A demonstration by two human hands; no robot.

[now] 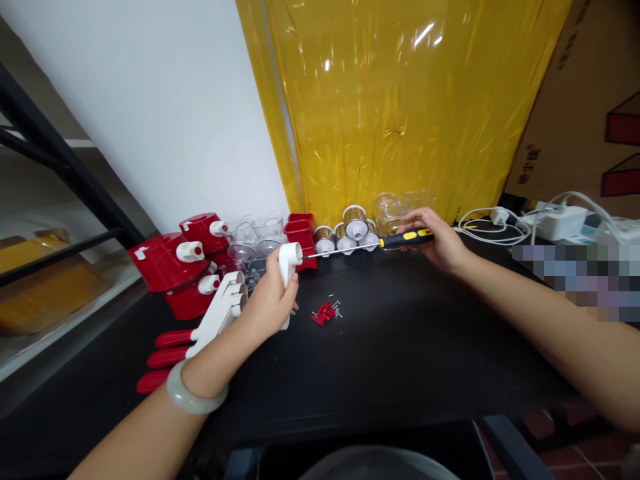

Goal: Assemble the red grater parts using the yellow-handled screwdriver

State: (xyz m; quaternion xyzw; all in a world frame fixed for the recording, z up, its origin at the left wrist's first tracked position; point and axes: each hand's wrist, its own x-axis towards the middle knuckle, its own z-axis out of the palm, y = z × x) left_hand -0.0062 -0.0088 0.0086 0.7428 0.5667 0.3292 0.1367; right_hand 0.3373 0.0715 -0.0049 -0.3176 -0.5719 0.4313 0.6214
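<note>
My left hand [274, 293] is closed around a white plastic crank handle [289, 261], its round socket end turned to the right. In my right hand [434, 233] is a screwdriver [407, 238] with a black and yellow grip. The long shaft points left, and its tip meets the socket end of the crank handle; whether a screw sits there is too small to tell. Below, on the black table [400, 333], lie small red plastic pieces [325, 313] with several loose screws [339, 310]. More white cranks [220, 310] with red grips lie left of my left hand.
Red housings [165, 263] stand at the left, beside clear plastic cups [257, 240]. Metal grater drums [355, 223] and red hoppers [300, 233] line the back by the yellow curtain [390, 100]. White cables [493, 227] and a cardboard box [565, 133] are at the right.
</note>
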